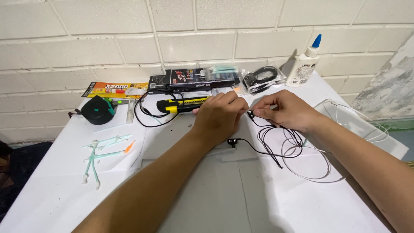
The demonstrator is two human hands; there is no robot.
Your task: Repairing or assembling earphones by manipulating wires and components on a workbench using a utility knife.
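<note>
Matt white paper covers the table [56, 190] — glossy plastic glue bottle [303, 68], rubbery black cable [276, 140].

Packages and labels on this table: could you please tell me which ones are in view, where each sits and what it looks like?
Glue blister card: back left by the wall, flat, orange and yellow.
Earphone box: back centre, long, black with a clear window.
Clear bag: right of the box, holding black cable.
Glue bottle: back right, upright, white, blue tip, labelled.

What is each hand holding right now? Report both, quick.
Left hand: closed, fingers curled at the end of the black earphone cable; what it grips is hidden.
Right hand: closed, pinching the black earphone cable between fingertips.
</note>
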